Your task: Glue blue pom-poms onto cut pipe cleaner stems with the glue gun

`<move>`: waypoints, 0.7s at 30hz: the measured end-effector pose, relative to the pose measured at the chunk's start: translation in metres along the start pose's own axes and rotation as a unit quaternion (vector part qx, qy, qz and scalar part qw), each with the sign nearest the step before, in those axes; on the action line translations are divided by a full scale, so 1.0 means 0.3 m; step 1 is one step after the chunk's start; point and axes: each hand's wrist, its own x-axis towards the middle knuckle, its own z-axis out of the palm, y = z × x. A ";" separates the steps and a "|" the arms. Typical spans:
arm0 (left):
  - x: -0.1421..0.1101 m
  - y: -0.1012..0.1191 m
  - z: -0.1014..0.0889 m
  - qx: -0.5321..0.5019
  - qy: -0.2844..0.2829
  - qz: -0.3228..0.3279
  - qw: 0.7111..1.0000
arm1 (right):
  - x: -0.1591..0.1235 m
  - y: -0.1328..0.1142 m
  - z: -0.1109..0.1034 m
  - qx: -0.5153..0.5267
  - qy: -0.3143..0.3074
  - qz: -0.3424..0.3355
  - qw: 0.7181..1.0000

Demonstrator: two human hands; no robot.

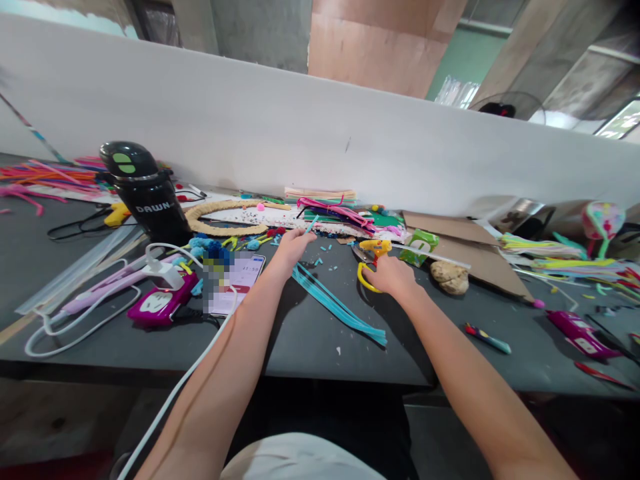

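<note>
My left hand (pixel 293 250) is closed on a short piece of light blue pipe cleaner (pixel 313 223), which sticks up from the fingertips. Just in front of me, a bundle of long blue pipe cleaners (pixel 345 310) lies across the table, with small blue cut pieces (pixel 320 261) scattered behind it. The fingers of my right hand (pixel 394 275) are at the yellow handle of a pair of scissors (pixel 367 280), the thumb by its loop. Directly beyond that hand is a yellow glue gun (pixel 375 247), partly covered by it.
A black bottle (pixel 150 200), a purple power strip (pixel 159 307) and a phone (pixel 243 283) are at left. A white cable (pixel 187 373) crosses my left forearm. To the right are a brownish lump (pixel 449 277), cardboard (pixel 480 257), a pen (pixel 487 338) and another power strip (pixel 583 335).
</note>
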 end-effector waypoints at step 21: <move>0.014 -0.016 0.000 -0.039 -0.011 0.001 0.999 | -0.065 -0.021 -0.019 0.008 -0.008 -0.052 0.999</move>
